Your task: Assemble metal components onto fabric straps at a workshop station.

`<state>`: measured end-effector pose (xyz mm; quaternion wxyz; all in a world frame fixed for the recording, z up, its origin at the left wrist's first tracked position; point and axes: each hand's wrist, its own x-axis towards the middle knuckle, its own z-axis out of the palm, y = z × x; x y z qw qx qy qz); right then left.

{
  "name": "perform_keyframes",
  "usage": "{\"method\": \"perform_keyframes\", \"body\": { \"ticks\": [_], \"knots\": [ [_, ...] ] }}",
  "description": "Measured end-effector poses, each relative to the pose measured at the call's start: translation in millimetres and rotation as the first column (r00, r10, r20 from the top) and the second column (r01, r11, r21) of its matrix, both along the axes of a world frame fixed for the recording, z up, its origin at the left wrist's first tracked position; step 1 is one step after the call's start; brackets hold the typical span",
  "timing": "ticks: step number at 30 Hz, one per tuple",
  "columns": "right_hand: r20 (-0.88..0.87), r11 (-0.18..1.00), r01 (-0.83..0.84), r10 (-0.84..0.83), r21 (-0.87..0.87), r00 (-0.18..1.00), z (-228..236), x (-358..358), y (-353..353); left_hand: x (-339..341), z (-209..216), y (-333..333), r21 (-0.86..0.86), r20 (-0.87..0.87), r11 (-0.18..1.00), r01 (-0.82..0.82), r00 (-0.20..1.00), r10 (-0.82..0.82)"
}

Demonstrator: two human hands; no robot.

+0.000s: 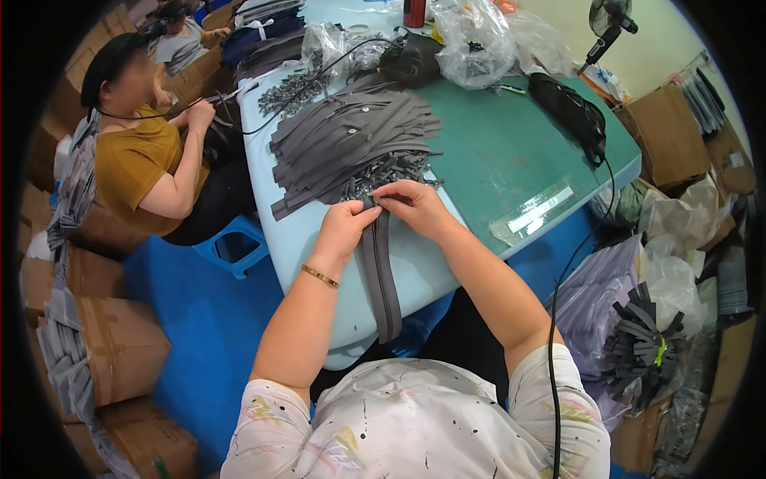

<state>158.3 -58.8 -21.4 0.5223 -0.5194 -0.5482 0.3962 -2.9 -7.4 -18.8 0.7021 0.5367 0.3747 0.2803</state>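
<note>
Two hands meet at the upper end of one grey zipper strip (381,279): the left hand (341,227) pinches it between thumb and fingers, and the right hand (415,206) grips it just beside. The strip hangs from them toward the near edge of the one bench (431,271). One bracelet (320,276) circles the left wrist. Just beyond the fingers lies a cluster of small dark parts (387,172), too many to count, and behind it one broad pile of grey strips (343,144), likewise uncountable. Farther off are a second heap of small parts (291,92), one green mat (487,152), one black pouch (568,116) and one red cylinder (414,13). Two co-workers sit at left, the nearer (148,168) on one blue stool (235,246).
</note>
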Motion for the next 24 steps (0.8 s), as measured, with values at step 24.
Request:
{"method": "perform_keyframes", "body": {
  "ticks": [24],
  "knots": [
    [0.025, 0.998, 0.052, -0.053, 0.036, 0.998, -9.3, 0.1, 0.5, 4.5, -5.9, -4.4, 0.188, -0.061, 0.982, -0.013, 0.998, 0.025]
  ]
}}
